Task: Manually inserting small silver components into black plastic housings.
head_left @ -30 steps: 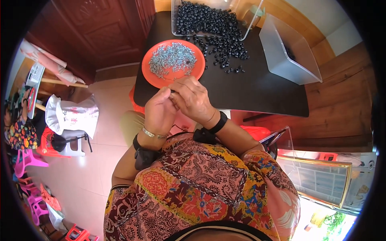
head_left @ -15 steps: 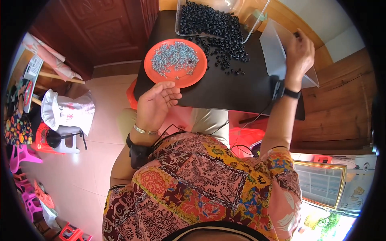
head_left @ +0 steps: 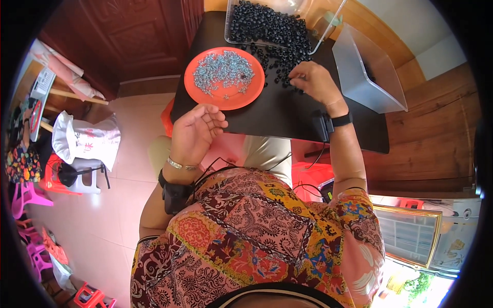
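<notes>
My right hand [head_left: 317, 86] is over the loose black ring-like pieces [head_left: 277, 66] on the dark table. Its fingertips are drawn together at the edge of the spill; whatever is between them is too small to make out. My left hand [head_left: 194, 131] is at the table's near edge, just below an orange-red plate [head_left: 249, 100], palm turned up and fingers curled in. What it may hold is hidden. Small silvery screw-like parts [head_left: 218, 69] cover much of the plate, with one dark piece among them at its right.
A clear tub [head_left: 227, 31] of black pieces lies tipped at the far side, spilling onto the dark table [head_left: 287, 120]. A translucent bin [head_left: 377, 95] is at the right. Left on the floor are a white sack [head_left: 92, 141] and several plastic stools [head_left: 84, 179].
My right hand has moved left from above the translucent bin to the loose black pieces. My left hand has hardly moved.
</notes>
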{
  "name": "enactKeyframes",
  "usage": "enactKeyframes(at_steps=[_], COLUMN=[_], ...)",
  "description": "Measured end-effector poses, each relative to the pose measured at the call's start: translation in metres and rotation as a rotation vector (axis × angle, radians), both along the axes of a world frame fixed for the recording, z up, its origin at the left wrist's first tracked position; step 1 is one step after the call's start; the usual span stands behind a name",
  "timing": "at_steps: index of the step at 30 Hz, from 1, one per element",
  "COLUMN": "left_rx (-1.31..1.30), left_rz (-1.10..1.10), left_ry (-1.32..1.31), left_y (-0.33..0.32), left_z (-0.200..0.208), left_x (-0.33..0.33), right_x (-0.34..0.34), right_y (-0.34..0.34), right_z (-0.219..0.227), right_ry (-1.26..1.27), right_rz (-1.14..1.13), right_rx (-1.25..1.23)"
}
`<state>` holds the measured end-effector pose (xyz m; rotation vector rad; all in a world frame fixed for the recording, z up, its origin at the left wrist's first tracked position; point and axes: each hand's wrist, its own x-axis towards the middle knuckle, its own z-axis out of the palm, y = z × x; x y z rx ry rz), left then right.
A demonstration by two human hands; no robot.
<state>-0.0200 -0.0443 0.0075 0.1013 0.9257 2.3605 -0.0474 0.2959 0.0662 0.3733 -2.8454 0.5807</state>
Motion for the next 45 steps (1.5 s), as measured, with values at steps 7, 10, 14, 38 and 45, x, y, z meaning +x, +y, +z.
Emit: enactKeyframes(at_steps=[7, 10, 14, 38, 45], left_rx=[0.023, -0.011, -0.017, -0.079, -0.075], left_rz=[-0.003, -0.021, -0.048, -0.113, -0.071], left_ry=[-0.029, -0.038, -0.02, 0.055, 0.078], left_y=[0.001, 0.004, 0.008, 0.027, 0.022], left_z=[-0.003, -0.002, 0.001, -0.002, -0.006], left_x=[0.0, -0.001, -0.002, 0.004, 0.003], right_x=[-0.009, -0.013, -0.01, 0.043, 0.044], right_y=[-0.007, -0.006, -0.005, -0.144, -0.148], right_z=[-0.024, -0.029, -0.029, -0.013, -0.006], right_ry=[0.018, -0.026, 0.156, 0.167, 0.168], right_rz=[0.038, 0.009, 0.028, 0.297, 0.342], right_rx=[0.245, 0.227, 0.108, -0.394, -0.342])
